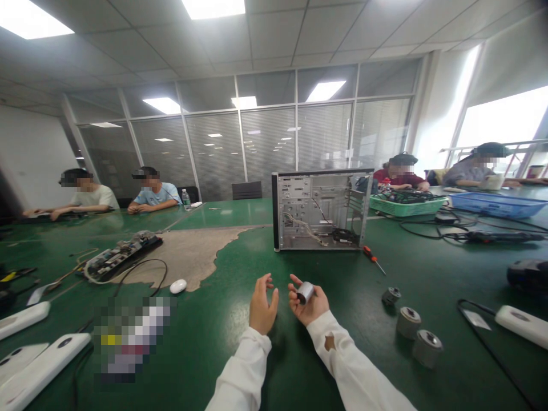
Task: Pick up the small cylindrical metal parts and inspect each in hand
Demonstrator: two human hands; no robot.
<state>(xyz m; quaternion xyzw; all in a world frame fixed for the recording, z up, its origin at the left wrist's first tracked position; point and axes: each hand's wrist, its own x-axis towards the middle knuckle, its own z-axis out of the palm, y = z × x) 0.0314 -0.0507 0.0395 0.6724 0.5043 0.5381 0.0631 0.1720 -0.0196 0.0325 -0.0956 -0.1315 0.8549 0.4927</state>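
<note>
A silver metal cylinder (305,292) is cradled in the right hand (313,309), at three o'clock from the empty, half-open left hand (262,308). It is judged weighty, rigid and slightly slippery, best gripped around its curved side.

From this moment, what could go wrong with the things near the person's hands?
The metal cylinder is held by the right hand alone, the left hand being apart, so it might slip and drop. Three more cylinders sit on the table near the right sleeve, which might knock one over. The screwdriver lies near the computer case and might roll if bumped.
</note>
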